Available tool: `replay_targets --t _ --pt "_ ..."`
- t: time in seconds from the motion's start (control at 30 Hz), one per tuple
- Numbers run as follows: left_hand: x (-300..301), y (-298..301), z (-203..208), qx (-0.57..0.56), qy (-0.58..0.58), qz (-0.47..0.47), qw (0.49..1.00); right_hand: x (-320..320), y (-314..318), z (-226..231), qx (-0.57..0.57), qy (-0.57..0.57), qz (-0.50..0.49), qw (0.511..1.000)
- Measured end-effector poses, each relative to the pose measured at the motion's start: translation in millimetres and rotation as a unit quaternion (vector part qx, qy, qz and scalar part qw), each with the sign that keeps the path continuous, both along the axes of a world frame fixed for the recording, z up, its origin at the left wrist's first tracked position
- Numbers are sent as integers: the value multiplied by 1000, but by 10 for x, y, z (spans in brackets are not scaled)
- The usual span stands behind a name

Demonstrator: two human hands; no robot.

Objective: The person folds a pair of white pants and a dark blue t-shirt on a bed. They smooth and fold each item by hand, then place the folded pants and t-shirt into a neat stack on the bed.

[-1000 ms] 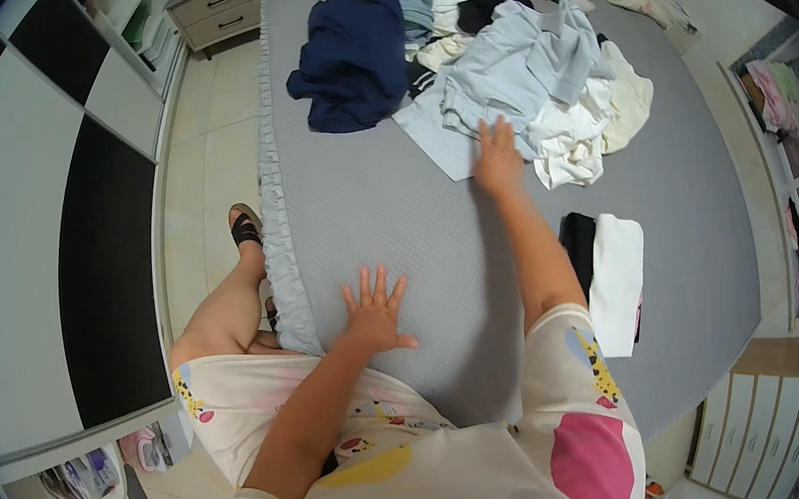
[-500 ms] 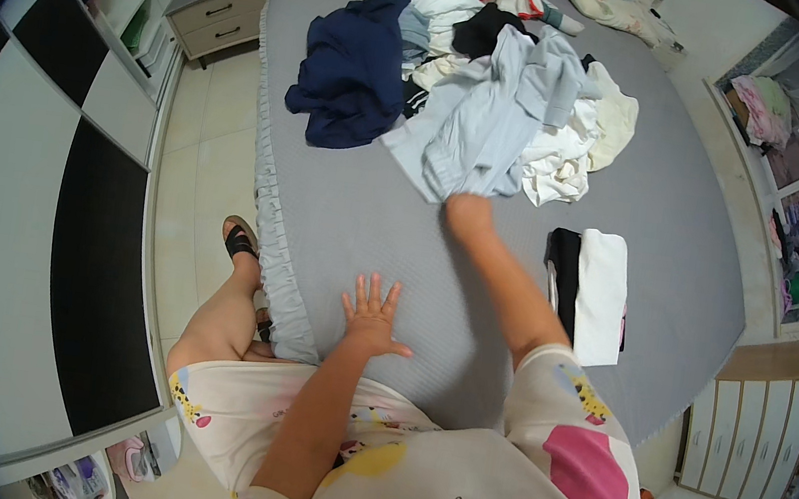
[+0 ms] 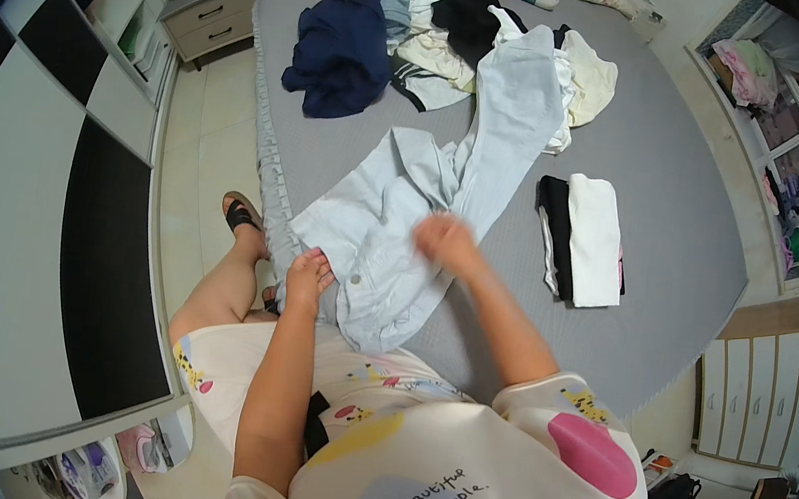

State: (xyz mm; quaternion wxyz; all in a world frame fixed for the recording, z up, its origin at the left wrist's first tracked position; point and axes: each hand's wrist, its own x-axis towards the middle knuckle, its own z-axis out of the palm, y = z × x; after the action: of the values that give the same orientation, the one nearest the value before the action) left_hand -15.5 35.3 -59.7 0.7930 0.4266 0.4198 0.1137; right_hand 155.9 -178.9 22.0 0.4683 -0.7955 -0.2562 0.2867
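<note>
Pale blue cloth, by its look a pair of trousers (image 3: pixel 391 238), lies across the grey bed (image 3: pixel 663 244) in front of us, its near end by our lap and one long part stretching far toward the heap of clothes. Our left hand (image 3: pixel 306 283) has its fingers closed on the near left edge. Our right hand (image 3: pixel 446 243) is blurred over the middle; we cannot tell whether its fingers are apart or gripping. To the right lies a small stack of folded clothes (image 3: pixel 594 243). We judge the step in hand to be spreading the trousers flat before folding. The next move seems to call for holding that left edge while the right hand smooths the bunched middle and lines up the legs.
</note>
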Motion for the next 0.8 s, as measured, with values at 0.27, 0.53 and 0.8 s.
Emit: replay_targets --t 0.27,0.53,0.8 --pt "218 -4 -150 -107 -58 -17 992 880 -109 -425 -257 -148 -344 891" --pt "258 982 817 -104 -204 116 966 1390 48 88 83 55 -394 913" --pt "-1692 2998 3196 139 -278 388 867 2120 -1439 2049 330 -77 -277 899"
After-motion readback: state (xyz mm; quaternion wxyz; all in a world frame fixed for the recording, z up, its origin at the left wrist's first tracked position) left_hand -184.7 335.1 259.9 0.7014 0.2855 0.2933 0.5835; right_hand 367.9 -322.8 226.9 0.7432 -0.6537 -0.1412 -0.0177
